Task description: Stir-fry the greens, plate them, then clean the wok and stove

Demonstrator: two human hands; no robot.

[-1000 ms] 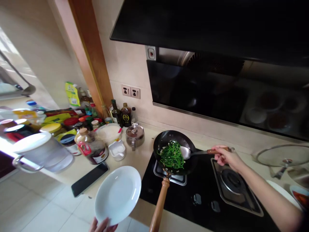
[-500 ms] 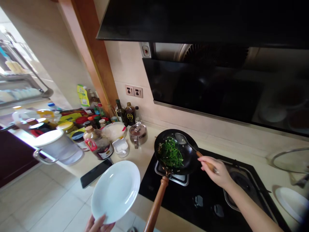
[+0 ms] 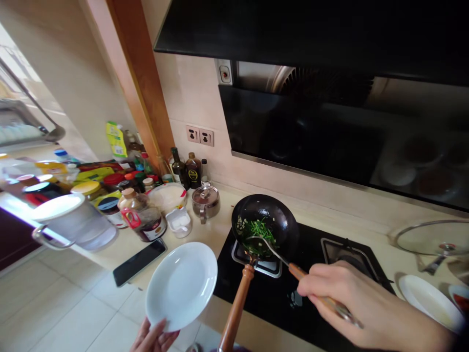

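1. White plate point(image 3: 181, 286), lower centre-left: probably slick, fragile; my left hand point(image 3: 154, 338) pinches its rim, sensibly.
2. Spatula point(image 3: 297, 272), lower centre-right: likely stiff; my right hand point(image 3: 340, 296) wraps its wooden handle.

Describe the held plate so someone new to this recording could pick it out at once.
Start at the black hob carrying the wok. Look left of the wok's wooden handle, near the picture's bottom edge, to the left grip. It holds the plate, white and glossy, tilted in the air, unlike the other white plate resting right of the hob.
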